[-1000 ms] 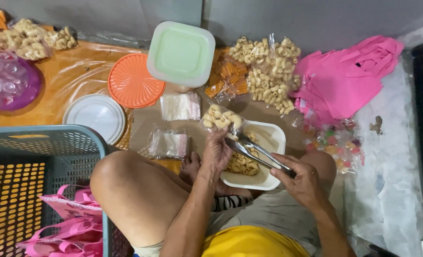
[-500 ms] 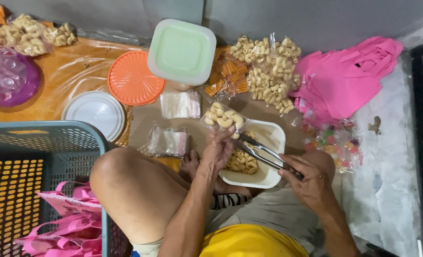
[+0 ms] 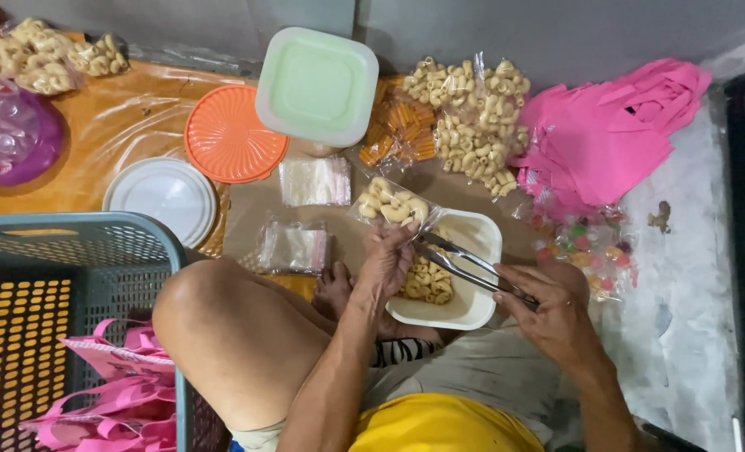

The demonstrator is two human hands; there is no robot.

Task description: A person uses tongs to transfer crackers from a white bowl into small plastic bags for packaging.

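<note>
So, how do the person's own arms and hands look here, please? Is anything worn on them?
Both forearms are bare, with no sleeves in view. The left hand and the right hand wear no gloves, and no ring, watch or bracelet can be seen on them. The fingers are uncovered, with short nails. No markings can be told on either arm.

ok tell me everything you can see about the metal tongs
The metal tongs are slim, silvery and shiny, with two long arms nearly closed together. The right hand grips the handle end; the tips point up-left over the white tub of curled snacks, close to the left hand.
</note>
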